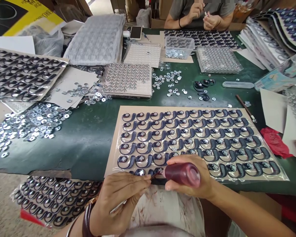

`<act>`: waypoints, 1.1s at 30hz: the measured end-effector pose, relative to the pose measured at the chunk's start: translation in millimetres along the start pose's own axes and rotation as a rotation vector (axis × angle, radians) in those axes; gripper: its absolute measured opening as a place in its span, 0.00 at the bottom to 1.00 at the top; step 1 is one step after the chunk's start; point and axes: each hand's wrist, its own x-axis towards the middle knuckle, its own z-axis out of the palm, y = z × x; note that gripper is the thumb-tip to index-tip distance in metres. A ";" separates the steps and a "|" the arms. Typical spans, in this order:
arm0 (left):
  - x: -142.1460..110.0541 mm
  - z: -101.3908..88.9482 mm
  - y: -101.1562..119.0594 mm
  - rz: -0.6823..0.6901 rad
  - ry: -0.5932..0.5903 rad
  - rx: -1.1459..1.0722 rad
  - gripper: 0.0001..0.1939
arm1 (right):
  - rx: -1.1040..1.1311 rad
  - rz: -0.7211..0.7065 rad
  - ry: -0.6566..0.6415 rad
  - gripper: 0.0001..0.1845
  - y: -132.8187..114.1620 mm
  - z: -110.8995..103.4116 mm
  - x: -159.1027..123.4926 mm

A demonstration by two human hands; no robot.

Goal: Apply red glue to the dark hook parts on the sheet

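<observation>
My right hand (203, 169) is wrapped round a dark red squeeze bottle (181, 173), tilted so its nozzle points left. My left hand (122, 194) pinches a thin brown stick (156, 174) whose tip is close to the nozzle. Both hands are over the near edge of a sheet (114, 136) covered with clear film. Rows of dark, hook-shaped pieces (181, 143) lie on it, each with a shiny round disc. The bottle and stick meet at a piece in the nearest row; whether they touch it I cannot tell. My hands cover part of that row.
Loose metal washers (39, 121) are heaped at left. Behind the sheet stand a disc-filled tray (128, 79), a clear plastic box (179, 46) and a phone (136, 33). A brown-handled stick (245, 107) and red cloth (276, 142) lie right. Opposite, a co-worker's hands (204, 18) hold something small.
</observation>
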 end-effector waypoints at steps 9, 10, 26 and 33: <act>-7.5 1.5 -0.8 0.033 -0.052 0.029 0.19 | 0.570 0.530 -0.011 0.15 -12.3 -37.2 7.0; -9.0 1.4 -0.6 0.032 -0.055 0.034 0.19 | 0.598 0.557 0.064 0.15 -8.8 -43.5 5.3; 44.3 25.9 -4.2 0.402 -0.284 0.379 0.19 | 0.156 0.384 0.029 0.07 30.1 -51.7 32.6; 47.0 36.5 -3.2 0.388 -0.219 0.399 0.20 | 0.194 0.273 0.022 0.12 43.4 -39.7 26.0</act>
